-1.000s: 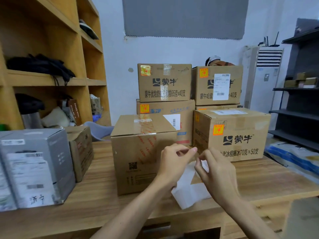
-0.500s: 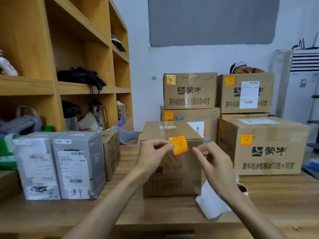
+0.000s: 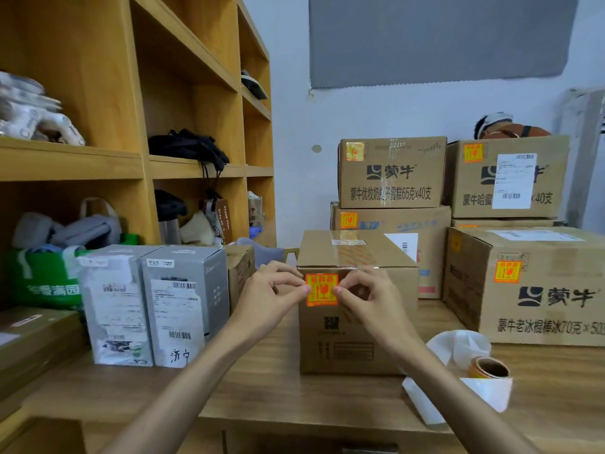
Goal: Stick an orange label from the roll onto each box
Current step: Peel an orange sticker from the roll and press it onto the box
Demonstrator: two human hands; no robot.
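A: Biggest things first. What sits where?

B: The tabletop (image 3: 262,398) carries the stacked cartons (image 3: 391,191) at the back, several of them already showing orange stickers. There are 2 grey boxes (image 3: 183,306) on the left, and the plain front box (image 3: 353,342) stands in the middle, nearest the person.

A: And the hands?

B: Both are up at that box's near face, just under its top edge. The left hand (image 3: 271,290) pinches the left edge of the orange label (image 3: 321,290) and the right hand (image 3: 363,296) pinches the right edge. On each, thumb and forefinger close on it and the other fingers are curled.

A: Which way does the label lie from the fingers?

B: It lies between them, printed side toward the camera, slightly taller than wide and square to the box. It is over the upper left of the face. The coming move looks to be straight forward onto the cardboard, and neither hand is clearly nearer.

A: What can't be made out?

B: Whether the label touches the box yet — head-on, the gap cannot be judged. The fingers cover both side edges, and the right hand hides the cardboard behind it. The roll (image 3: 487,368) lies on the tabletop well to the right, with white backing strip (image 3: 484,393) trailing from it. How many labels remain cannot be seen.
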